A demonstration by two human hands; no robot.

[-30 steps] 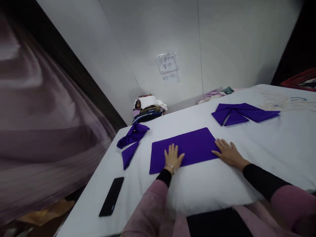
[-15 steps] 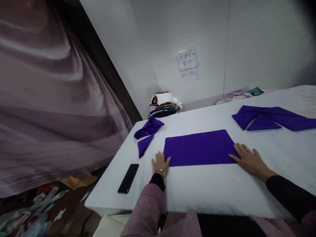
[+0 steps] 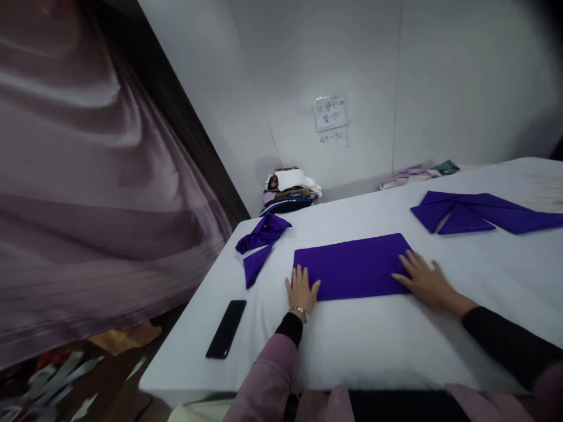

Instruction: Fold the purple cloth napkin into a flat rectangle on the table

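L hand (image 3: 302,293) and R hand (image 3: 426,284) reached w/ fingers (image 3: 299,275) extended, gripping nothing, the purple cloth (image 3: 352,266) flat btwn them on the tabletop (image 3: 360,340). Light, even outward pressure prob. suited smoothing best, w/ edges kept straight.

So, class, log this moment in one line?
left hand: at flat purple cloth, left end | right hand: same cloth, right end

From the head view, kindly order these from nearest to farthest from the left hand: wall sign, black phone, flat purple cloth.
1. Flat purple cloth: partly under the left hand.
2. Black phone: left of that hand.
3. Wall sign: ahead, high up.
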